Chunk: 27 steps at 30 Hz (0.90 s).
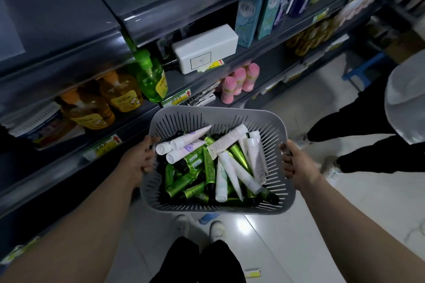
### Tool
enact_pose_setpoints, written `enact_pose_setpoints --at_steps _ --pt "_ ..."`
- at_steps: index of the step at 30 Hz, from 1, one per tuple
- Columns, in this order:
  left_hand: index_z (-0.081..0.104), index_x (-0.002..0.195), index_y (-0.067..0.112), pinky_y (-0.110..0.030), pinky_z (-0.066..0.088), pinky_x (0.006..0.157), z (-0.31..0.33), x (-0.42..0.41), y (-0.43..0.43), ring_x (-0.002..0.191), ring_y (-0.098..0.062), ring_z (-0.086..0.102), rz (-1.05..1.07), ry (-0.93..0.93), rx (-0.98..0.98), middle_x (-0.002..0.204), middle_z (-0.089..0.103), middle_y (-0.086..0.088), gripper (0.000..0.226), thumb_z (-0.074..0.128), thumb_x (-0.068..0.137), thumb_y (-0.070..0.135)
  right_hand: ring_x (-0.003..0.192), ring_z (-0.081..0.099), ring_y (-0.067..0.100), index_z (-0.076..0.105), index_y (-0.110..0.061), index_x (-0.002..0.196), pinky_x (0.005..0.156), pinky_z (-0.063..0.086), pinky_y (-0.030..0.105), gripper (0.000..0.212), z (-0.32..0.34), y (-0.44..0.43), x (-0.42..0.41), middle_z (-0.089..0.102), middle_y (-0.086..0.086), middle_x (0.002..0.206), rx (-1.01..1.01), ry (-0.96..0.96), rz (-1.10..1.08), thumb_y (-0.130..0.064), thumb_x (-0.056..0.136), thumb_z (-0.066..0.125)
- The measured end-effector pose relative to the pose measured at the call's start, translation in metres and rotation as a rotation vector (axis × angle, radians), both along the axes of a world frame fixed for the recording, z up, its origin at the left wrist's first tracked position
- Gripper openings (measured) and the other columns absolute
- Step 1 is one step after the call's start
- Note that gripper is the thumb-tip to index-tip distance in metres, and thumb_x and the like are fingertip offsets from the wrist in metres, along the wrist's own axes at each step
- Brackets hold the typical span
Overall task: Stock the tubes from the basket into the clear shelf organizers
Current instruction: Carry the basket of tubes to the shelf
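Left hand (140,158) and right hand (296,163) curl round the basket (207,113) ends, its long axis left-right. About eight white tubes (230,174) and uncountable green tubes (184,182) lie crisscrossed.

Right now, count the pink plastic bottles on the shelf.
3, side by side on the dark lower shelf beyond the grey slotted basket: left bottle, middle bottle, right bottle. More may stand hidden behind them.

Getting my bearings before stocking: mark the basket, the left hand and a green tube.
basket (184,119): head view, far slatted wall.
left hand (138,161): head view, back of the hand, which grips the basket's side.
green tube (208,167): head view, middle of its body.
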State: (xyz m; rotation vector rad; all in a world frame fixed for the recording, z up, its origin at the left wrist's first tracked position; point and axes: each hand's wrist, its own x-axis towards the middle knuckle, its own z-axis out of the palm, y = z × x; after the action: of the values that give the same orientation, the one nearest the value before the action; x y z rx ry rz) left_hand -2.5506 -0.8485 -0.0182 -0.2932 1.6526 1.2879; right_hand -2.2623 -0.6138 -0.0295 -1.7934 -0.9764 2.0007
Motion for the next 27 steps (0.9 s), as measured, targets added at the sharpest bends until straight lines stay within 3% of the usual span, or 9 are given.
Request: enact_pose_setpoints --at_steps 12,14,17,19,21,22,24,27 --pt "0.061 0.101 0.023 -0.018 0.019 0.037 -0.006 -0.001 0.003 0.035 -0.004 0.021 -0.068 0.03 -0.021 0.046 0.032 0.009 0.029 0.04 0.1 0.043 0.032 0.017 0.004 0.058 -0.02 0.081 0.032 0.013 0.013 0.031 0.004 -0.011 0.01 0.028 -0.01 0.044 0.036 -0.014 -0.081 -0.044 0.097 0.047" --pt "0.061 0.102 0.024 -0.022 0.02 0.045 -0.006 -0.001 0.002 0.043 -0.007 0.022 -0.075 0.034 -0.025 0.055 0.031 0.006 0.025 0.043 0.099 0.041 0.034 0.024 0.005 0.059 -0.018 0.085 0.035 0.017 0.016 0.029 0.005 -0.012 0.01 0.036 -0.007 0.049 0.079 -0.039 -0.053 -0.041 0.098 0.046" --pt "0.058 0.09 0.022 -0.026 0.025 0.052 -0.005 0.0 0.001 0.051 -0.01 0.028 -0.103 0.087 -0.053 0.063 0.038 0.003 0.017 0.049 0.096 0.035 0.049 0.048 0.015 0.066 -0.012 0.097 0.046 0.038 0.027 0.034 0.007 -0.017 0.009 0.056 0.005 0.067 0.245 -0.202 0.067 -0.039 0.097 0.046" --pt "0.055 0.086 0.018 -0.029 0.03 0.053 -0.002 0.001 0.002 0.054 -0.013 0.034 -0.164 0.196 -0.086 0.067 0.043 -0.001 0.02 0.046 0.097 0.032 0.071 0.061 0.028 0.066 -0.006 0.1 0.064 0.046 0.035 0.04 0.006 -0.021 0.009 0.065 0.012 0.081 0.441 -0.414 0.207 -0.037 0.099 0.042" --pt "0.057 0.088 0.009 -0.034 0.042 0.061 0.002 -0.001 0.001 0.062 -0.022 0.05 -0.303 0.405 -0.166 0.076 0.055 -0.008 0.031 0.041 0.097 0.034 0.095 0.06 0.035 0.062 -0.008 0.108 0.077 0.043 0.035 0.036 0.009 -0.027 0.007 0.065 0.016 0.101 0.633 -0.603 0.364 -0.035 0.099 0.04" --pt "0.059 0.098 0.005 -0.039 0.046 0.071 0.005 -0.002 0.0 0.078 -0.029 0.059 -0.388 0.542 -0.223 0.09 0.062 -0.012 0.034 0.041 0.097 0.034 0.101 0.057 0.036 0.059 -0.011 0.114 0.081 0.041 0.036 0.033 0.011 -0.031 0.004 0.062 0.018 0.109 0.708 -0.636 0.404 -0.033 0.098 0.041" --pt "0.057 0.118 0.006 -0.041 0.044 0.082 0.018 -0.002 0.0 0.105 -0.034 0.056 -0.502 0.776 -0.303 0.115 0.061 -0.012 0.036 0.044 0.096 0.031 0.113 0.05 0.036 0.052 -0.012 0.128 0.09 0.04 0.036 0.036 0.018 -0.041 -0.005 0.054 0.019 0.122 0.837 -0.661 0.454 -0.029 0.096 0.048" --pt "0.059 0.115 0.016 -0.041 0.046 0.08 0.034 0.001 0.002 0.106 -0.032 0.054 -0.646 0.997 -0.217 0.117 0.059 -0.01 0.031 0.047 0.092 0.032 0.127 0.043 0.033 0.046 -0.006 0.136 0.105 0.035 0.037 0.048 0.026 -0.057 -0.021 0.046 0.016 0.139 1.002 -0.662 0.544 -0.028 0.094 0.055"
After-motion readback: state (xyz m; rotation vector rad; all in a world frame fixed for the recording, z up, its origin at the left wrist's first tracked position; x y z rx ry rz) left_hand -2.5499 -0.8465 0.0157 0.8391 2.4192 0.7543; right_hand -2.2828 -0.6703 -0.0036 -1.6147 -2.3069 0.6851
